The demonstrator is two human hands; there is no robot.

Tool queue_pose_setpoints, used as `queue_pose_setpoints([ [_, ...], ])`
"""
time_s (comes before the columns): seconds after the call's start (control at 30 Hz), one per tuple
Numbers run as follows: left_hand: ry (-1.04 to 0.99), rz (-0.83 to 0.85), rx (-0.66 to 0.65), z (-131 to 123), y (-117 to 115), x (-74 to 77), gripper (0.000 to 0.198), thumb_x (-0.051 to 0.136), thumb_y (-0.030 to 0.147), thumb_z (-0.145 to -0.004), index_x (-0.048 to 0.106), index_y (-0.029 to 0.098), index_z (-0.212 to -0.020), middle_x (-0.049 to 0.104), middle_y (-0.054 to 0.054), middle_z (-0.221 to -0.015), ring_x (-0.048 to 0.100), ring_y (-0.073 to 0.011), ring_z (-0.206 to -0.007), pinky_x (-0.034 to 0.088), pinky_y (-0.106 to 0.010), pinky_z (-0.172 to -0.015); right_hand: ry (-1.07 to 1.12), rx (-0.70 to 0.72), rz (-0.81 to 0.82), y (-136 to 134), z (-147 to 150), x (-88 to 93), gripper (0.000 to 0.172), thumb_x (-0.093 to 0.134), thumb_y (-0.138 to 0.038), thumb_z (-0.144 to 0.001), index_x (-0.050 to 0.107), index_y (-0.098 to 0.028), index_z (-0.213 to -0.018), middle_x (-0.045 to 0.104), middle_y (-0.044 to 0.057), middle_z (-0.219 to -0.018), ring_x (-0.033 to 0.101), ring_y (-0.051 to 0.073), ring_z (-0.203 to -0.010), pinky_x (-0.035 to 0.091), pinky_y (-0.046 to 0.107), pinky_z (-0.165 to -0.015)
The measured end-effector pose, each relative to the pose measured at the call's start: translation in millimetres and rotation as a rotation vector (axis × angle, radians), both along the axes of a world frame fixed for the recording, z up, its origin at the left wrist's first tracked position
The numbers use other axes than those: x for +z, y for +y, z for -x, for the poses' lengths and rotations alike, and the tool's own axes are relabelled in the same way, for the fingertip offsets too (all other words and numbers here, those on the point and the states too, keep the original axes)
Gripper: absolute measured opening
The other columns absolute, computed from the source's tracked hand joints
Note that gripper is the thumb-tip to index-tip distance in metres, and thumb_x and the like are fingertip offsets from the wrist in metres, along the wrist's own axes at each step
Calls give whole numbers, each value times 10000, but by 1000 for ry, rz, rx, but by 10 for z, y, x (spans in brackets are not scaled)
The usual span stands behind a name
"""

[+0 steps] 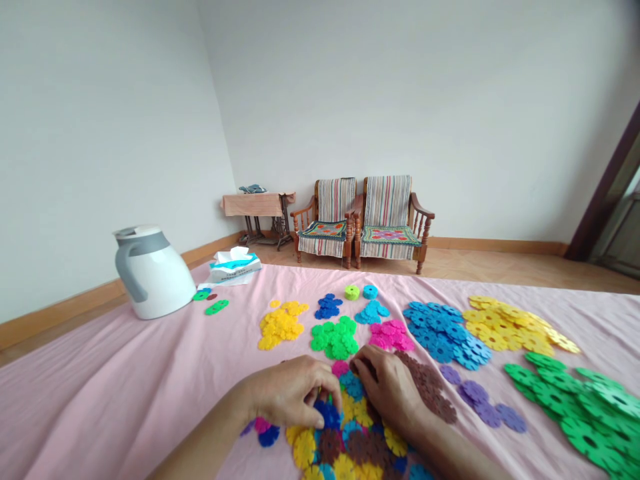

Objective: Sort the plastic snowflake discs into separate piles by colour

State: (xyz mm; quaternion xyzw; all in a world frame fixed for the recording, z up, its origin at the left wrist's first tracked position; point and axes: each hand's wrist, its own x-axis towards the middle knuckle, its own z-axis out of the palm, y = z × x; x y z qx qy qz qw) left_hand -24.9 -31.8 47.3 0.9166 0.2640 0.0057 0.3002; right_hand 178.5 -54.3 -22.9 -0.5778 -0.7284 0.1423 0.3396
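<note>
My left hand (296,392) reaches into a mixed heap of notched plastic snowflake discs (345,443) in yellow, brown, blue and pink. Its thumb and fingers close around a dark blue snowflake disc (329,415) at the heap's upper left. Beyond the heap's far edge, my right hand (389,385) has its fingers curled together beside a pink disc (341,368); whatever is between them is hidden. Brown discs (427,387) lie just right of that hand. Bright green discs (336,337) and magenta discs (391,335) form piles just past both hands.
Sorted piles of yellow discs (281,325), blue discs (443,333), purple discs (483,402) and large green discs (580,400) spread over the pink cloth (125,400). A white jug (160,280) and a tissue box (234,268) stand at left. Two armchairs (390,213) are behind.
</note>
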Motion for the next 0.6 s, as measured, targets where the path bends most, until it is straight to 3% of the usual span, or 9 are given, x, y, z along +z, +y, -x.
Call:
queue_pose_setpoints([
  [0.17,25,25,39,4,5,-10,199,668,151,-643,673,195,-837,561,19,-722,522,-114,-604,421,-192,-557,-4,-1,-1,5,2,10,205,454,-227,-884,619,-220,-762,674,0,-749,619,146,-696,375,214,-620],
  [0.33,-88,84,91,37,36,-5,105,618,164,-695,646,174,-795,545,19,-709,503,-108,-616,385,-185,-545,-13,-7,-3,5,7,9,214,438,-217,-887,613,-218,-763,667,2,-745,612,144,-687,373,216,-614],
  [0.47,-179,39,327,42,188,-55,122,577,204,-728,633,146,-820,527,27,-634,478,-104,-572,358,-188,-514,-19,-2,-4,-5,2,13,213,441,-214,-888,597,-219,-743,661,-5,-736,607,138,-674,362,214,-602],
  [0.6,-307,-8,564,-48,515,-134,152,553,215,-739,622,129,-843,545,26,-609,511,-112,-548,388,-194,-507,-22,3,-12,-13,5,23,215,435,-220,-898,589,-215,-748,654,-5,-737,608,137,-679,358,212,-602],
])
